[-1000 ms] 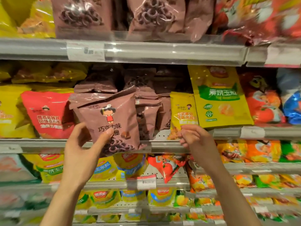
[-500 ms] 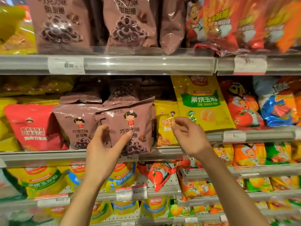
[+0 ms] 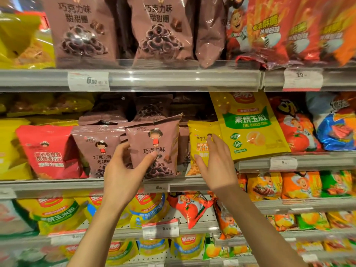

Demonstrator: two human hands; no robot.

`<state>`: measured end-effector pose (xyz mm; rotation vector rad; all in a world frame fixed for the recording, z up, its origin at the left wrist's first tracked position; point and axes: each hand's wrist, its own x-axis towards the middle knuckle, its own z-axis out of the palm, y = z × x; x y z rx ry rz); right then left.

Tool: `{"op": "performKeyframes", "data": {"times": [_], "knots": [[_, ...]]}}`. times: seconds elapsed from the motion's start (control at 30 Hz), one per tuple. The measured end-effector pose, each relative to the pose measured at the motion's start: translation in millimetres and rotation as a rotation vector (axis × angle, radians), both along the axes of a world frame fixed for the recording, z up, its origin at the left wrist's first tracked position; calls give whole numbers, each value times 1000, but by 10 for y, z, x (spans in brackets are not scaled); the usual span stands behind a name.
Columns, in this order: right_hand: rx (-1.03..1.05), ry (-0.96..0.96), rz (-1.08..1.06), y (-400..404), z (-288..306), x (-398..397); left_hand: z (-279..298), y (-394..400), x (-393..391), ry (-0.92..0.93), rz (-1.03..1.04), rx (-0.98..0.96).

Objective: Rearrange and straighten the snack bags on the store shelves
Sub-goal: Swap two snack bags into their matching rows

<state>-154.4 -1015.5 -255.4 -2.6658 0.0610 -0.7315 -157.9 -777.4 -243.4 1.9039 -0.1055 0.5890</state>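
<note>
My left hand [image 3: 123, 170] grips a small brown chocolate-ring snack bag [image 3: 156, 139] by its lower left corner, thumb on the front. The bag stands upright on the middle shelf [image 3: 57, 185]. A second brown bag [image 3: 94, 149] of the same kind stands just left of it, and more brown bags lie piled behind. My right hand [image 3: 215, 166] is spread with straight fingers, its fingertips touching the small yellow snack bag [image 3: 200, 137] to the right of the brown one.
A red bag [image 3: 44, 151] stands left of the brown ones, a tall yellow-green corn bag [image 3: 248, 124] right of the small yellow one. Large brown bags [image 3: 159, 27] and orange bags [image 3: 289, 29] fill the upper shelf. Lower shelves hold several yellow, orange and green bags.
The brown bag in my left hand has moved right and now stands straighter beside the second brown bag. My right hand has uncurled and spread over the yellow bag. The view has tilted upward.
</note>
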Motion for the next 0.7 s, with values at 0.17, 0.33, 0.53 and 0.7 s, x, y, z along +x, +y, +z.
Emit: {"op": "performKeyframes", "data": {"times": [0.17,0.33,0.53,0.7], "knots": [[-130,80,-73,81,-145,151,30,78,52,4,13,27],[-36,-14,-8,75,-192,240,52,169,108,13,32,44],[79,-31,-13,111,-258,260,38,198,140,18,29,60],[326,-236,62,81,-285,261,38,236,194,34,25,76]]}}
